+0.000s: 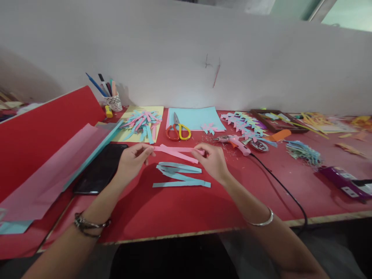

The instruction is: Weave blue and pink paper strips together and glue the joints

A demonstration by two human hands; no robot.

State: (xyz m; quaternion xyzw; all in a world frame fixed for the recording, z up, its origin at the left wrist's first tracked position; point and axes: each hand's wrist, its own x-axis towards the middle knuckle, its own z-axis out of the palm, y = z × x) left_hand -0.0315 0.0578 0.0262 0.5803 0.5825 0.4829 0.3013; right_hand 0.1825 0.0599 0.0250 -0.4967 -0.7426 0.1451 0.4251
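Above a red surface [174, 217], a person's left hand [132, 159] is pinching one end of the pink paper strips [176, 153] while the right hand [214, 162] is holding the other end, both grips closing on the paper just beyond some loose blue strips [180, 184]. Work is apparently well under way: small folded pieces [209, 128] and zigzag chains [241, 123] are lying farther back, seemingly finished, while the pink paper is seemingly being shaped and the blue strips and a tangled heap of strips [143, 123] are probably awaiting folding.
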